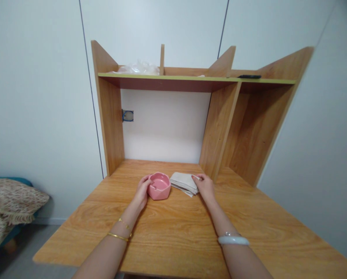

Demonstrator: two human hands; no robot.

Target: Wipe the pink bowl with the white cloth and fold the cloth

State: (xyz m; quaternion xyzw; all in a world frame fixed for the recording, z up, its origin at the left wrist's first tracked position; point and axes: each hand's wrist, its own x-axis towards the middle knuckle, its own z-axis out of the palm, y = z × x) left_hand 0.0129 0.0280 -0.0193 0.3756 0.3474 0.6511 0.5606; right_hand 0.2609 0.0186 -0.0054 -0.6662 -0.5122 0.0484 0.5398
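Note:
A pink faceted bowl [159,186] rests on the wooden desk [173,232], gripped at its left side by my left hand [143,190], with the thumb over the rim. Just right of the bowl lies a folded stack of whitish cloth or paper [185,181]. My right hand [204,186] pinches the right end of that stack between thumb and fingers. The bowl and the stack are very close together; whether they touch is hard to tell.
Behind the hands stands a wooden shelf unit [112,124] with upright dividers. On its upper shelf are a clear plastic bag [140,68] and a dark flat object [249,76]. A patterned blanket [10,197] lies at the far left.

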